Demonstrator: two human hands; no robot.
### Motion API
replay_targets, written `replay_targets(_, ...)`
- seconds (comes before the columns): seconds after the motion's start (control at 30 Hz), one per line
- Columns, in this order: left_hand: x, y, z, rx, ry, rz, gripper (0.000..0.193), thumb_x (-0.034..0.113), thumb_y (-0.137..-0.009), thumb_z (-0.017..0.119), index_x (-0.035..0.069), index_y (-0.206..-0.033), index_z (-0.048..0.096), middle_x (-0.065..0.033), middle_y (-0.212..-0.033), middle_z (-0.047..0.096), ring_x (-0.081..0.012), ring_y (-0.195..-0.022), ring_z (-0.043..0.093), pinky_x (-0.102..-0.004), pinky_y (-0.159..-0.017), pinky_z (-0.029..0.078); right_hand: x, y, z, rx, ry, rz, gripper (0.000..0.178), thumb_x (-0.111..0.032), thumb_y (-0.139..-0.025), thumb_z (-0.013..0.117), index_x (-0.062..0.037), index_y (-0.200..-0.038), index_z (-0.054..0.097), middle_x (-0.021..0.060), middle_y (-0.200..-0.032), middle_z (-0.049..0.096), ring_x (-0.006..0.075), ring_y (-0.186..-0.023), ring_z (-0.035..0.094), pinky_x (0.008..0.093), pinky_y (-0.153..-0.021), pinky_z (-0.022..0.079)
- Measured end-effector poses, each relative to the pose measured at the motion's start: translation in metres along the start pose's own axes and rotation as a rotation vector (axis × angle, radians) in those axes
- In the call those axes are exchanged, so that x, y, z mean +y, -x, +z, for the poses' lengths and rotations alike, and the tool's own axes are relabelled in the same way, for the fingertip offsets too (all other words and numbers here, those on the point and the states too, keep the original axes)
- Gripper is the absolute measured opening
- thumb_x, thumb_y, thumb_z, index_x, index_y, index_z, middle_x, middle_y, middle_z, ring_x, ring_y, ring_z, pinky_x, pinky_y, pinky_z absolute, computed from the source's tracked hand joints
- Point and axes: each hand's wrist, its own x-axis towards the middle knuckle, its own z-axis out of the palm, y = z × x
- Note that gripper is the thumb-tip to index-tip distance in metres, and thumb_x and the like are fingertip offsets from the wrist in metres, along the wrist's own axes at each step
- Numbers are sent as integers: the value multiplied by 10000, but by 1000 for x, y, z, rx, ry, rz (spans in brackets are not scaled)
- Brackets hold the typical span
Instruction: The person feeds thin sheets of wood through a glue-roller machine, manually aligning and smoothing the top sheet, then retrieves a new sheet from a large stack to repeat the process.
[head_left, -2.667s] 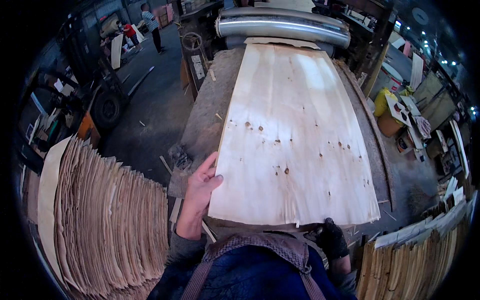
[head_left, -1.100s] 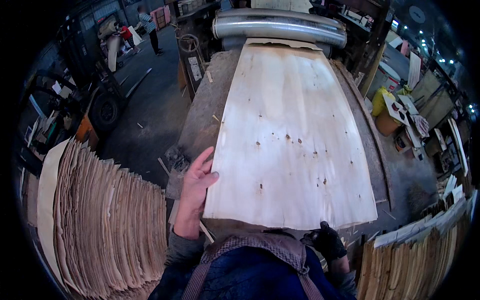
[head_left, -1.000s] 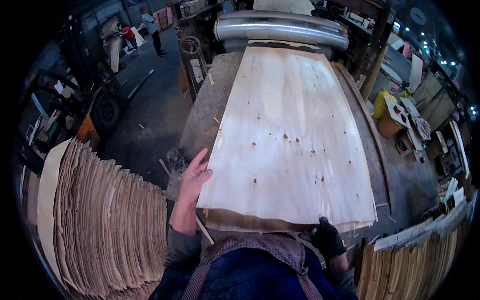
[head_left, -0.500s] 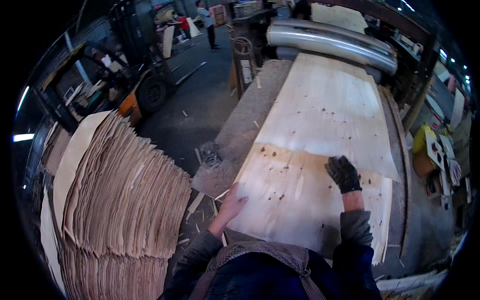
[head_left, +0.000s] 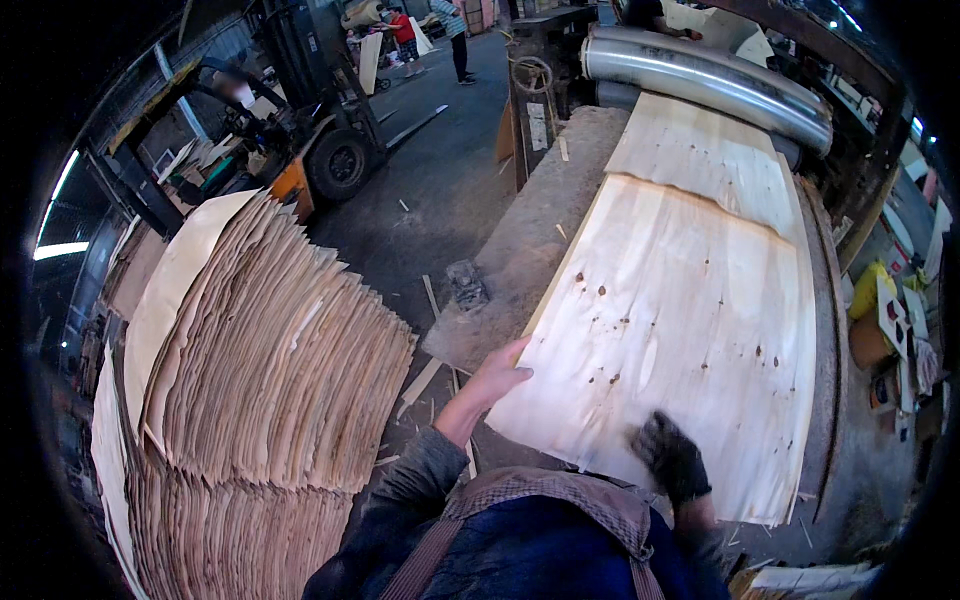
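A pale wood veneer sheet (head_left: 650, 290) with dark knots lies on the machine bed in front of me. Its far end lies by the trailing edge of another veneer sheet (head_left: 700, 150), which runs up to a shiny metal roller (head_left: 710, 85). My bare left hand (head_left: 497, 374) grips the near sheet's left edge, thumb on the upper side; the fingers beneath are partly hidden. Over the near end of that sheet is my right hand (head_left: 672, 458) in a dark glove, its fingers smeared by motion.
A tall stack of veneer sheets (head_left: 270, 370) stands at my left. Beyond it are a forklift (head_left: 340, 160) and two people farther back. A dusty ledge (head_left: 540, 230) borders the bed's left side. Wood scraps (head_left: 420, 385) litter the floor. At the right sits a yellow bag (head_left: 870, 290).
The far veneer sheet has travelled toward the roller, and its trailing edge is farther from me. My right hand has come back toward my body. My left hand stays at the left edge.
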Motion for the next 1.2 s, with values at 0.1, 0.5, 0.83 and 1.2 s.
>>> replay_targets(0.1, 24, -4, 3, -113, 190, 85, 584, -89, -760, 484, 3, -1325, 367, -93, -1239, 504, -149, -1061, 513, -269, -899, 408, 21, 51, 11, 67, -104, 68, 409, -241, -905, 487, -23, -1245, 424, 209, -1157, 518, 379, -1111, 491, 450, -946, 409)
replay_targets(0.5, 89, 18, -8, -115, 431, 135, 592, -75, -788, 456, -15, -1354, 296, -126, -1136, 571, -151, -971, 572, -258, -843, 437, 66, 100, -44, 373, 845, -364, 208, -235, -874, 520, -36, -928, 538, 120, -897, 577, 276, -833, 566, 401, -805, 468)
replay_targets(0.83, -77, -14, -11, 172, -192, 121, 618, 161, -851, 559, -51, -1347, 258, -194, -1176, 531, -256, -1063, 526, -331, -906, 407, -2, 4, -22, 22, -150, -360, 127, -160, -852, 523, -61, -907, 580, 124, -972, 598, 309, -970, 556, 476, -875, 458)
replay_targets(1.2, -95, -5, 28, 260, -807, 156, 727, 250, -751, 650, -65, -1304, 298, -239, -1376, 291, -365, -1282, 277, -385, -1056, 250, -116, -171, -37, -187, -117, -480, 335, -196, -944, 291, 36, -1164, 392, 232, -1303, 386, 382, -1212, 377, 520, -1043, 287)
